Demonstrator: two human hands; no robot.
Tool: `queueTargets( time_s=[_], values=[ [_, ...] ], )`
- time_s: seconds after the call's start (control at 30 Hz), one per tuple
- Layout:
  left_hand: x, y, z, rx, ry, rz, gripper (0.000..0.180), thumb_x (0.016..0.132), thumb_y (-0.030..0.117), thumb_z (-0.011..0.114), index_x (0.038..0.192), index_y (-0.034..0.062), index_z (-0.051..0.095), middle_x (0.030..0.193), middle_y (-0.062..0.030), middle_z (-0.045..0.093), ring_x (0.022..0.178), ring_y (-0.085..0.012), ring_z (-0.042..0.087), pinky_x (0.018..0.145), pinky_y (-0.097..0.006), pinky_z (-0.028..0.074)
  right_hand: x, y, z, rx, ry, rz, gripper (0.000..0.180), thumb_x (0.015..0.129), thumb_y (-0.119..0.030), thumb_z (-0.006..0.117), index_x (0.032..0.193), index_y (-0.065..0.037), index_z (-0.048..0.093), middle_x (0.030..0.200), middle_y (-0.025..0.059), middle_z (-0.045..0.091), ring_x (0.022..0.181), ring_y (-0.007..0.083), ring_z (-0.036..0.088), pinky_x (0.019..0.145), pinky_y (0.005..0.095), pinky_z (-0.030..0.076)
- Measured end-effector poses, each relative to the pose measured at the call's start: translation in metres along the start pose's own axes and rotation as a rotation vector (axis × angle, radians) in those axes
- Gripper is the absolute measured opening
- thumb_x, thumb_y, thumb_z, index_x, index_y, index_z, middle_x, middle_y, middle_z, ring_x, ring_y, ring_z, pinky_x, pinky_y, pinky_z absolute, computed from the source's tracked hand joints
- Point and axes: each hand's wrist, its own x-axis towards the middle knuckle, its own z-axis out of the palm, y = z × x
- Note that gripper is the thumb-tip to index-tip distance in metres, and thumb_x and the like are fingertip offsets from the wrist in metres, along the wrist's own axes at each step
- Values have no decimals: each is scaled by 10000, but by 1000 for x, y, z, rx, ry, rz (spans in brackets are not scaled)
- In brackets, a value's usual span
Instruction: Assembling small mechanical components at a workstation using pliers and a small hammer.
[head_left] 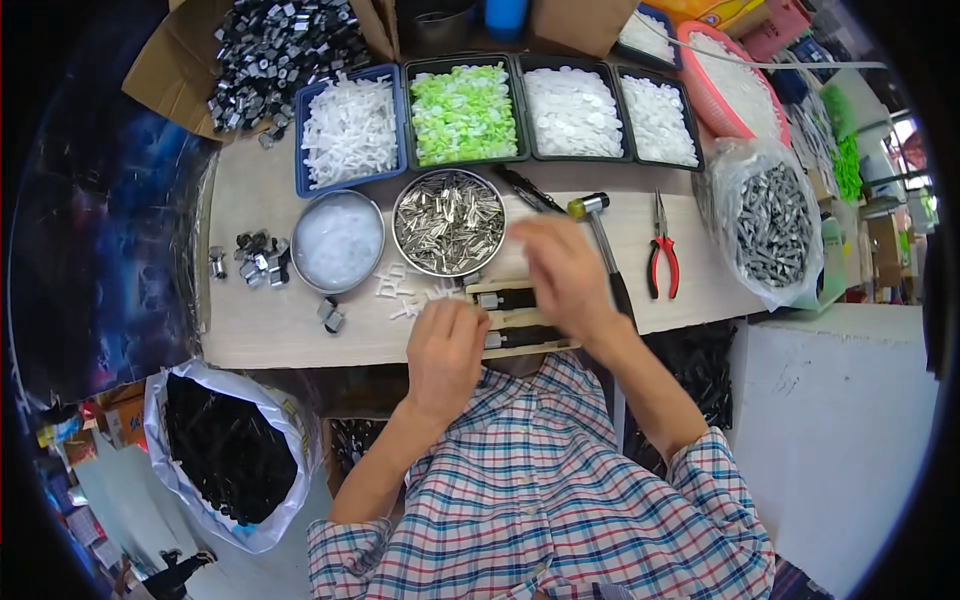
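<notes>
A small wooden jig (520,318) with dark slots lay at the near edge of the workbench (260,330), directly in front of the person. The left hand (445,350) was held just left of it, knuckles up and fingers curled down toward the bench; whether anything was pinched beneath them could not be told. The right hand (565,275) was blurred above the jig's right end, fingers loosely bent, and its grip could not be made out either.

A few small white plastic pieces (400,290) were scattered just left of the jig, touching the bench. They were judged to be very light, stiff and slick, best taken between thumb and forefinger tip, and easily flicked away. Just beyond the jig stood a round tin of short metal pins (449,222), judged to be hard, smooth and prone to rolling; one would be picked by its shaft. A second round tin with pale translucent bits (338,240) stood to its left.

Farther off, a row of trays was ranged: white crosses (350,130), green caps (463,112) and white discs (573,110). To the right a hammer (600,240) and red-handled pliers (662,255) lay flat, well apart from a clear bag of grey metal parts (770,225).
</notes>
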Motion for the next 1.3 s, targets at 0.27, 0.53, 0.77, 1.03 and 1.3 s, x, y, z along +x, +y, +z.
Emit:
queueTargets(
  time_s=[0.27, 0.53, 0.77, 1.03, 1.3],
  values=[
    [70, -40, 15, 228, 73, -7, 171, 785, -19, 728, 927, 6, 636, 949, -150, 592, 931, -354, 567, 777, -446, 476, 101, 76, 18, -243, 147, -39, 168, 838, 27, 685, 999, -22, 687, 1060, 146, 641, 978, 340, 629, 852, 401, 518],
    [77, -46, 16, 202, 50, 41, 194, 755, 1, 756, 877, 19, 605, 908, -132, 573, 907, -336, 556, 779, -440, 477, 129, 97, 36, -639, -39, -142, 87, 845, -97, 692, 907, -41, 669, 1104, 113, 612, 1037, 301, 601, 861, 414, 486],
    [78, -46, 11, 185, 31, 66, 182, 755, 6, 759, 856, 29, 610, 875, -121, 576, 886, -325, 564, 770, -432, 482, 129, 105, 33, -625, -70, -209, 107, 838, -87, 689, 903, -29, 626, 1082, 89, 608, 1023, 294, 596, 860, 409, 477],
    [71, -51, 10, 12, 171, 12, 150, 860, 35, 738, 890, 14, 592, 807, -96, 623, 778, -259, 610, 681, -363, 496, 81, 60, 35, -55, 235, -22, 77, 885, 45, 639, 944, 12, 603, 1072, 151, 617, 889, 305, 628, 770, 359, 524],
    [25, 4, -4, -964, 58, -581, 126, 939, 24, 690, 994, 13, 578, 949, -35, 651, 797, -62, 590, 718, -218, 498, -25, -31, 31, 483, 133, 495, 69, 1026, -18, 540, 1061, 33, 570, 1070, 90, 678, 908, 85, 626, 799, 238, 527]
  ],
)
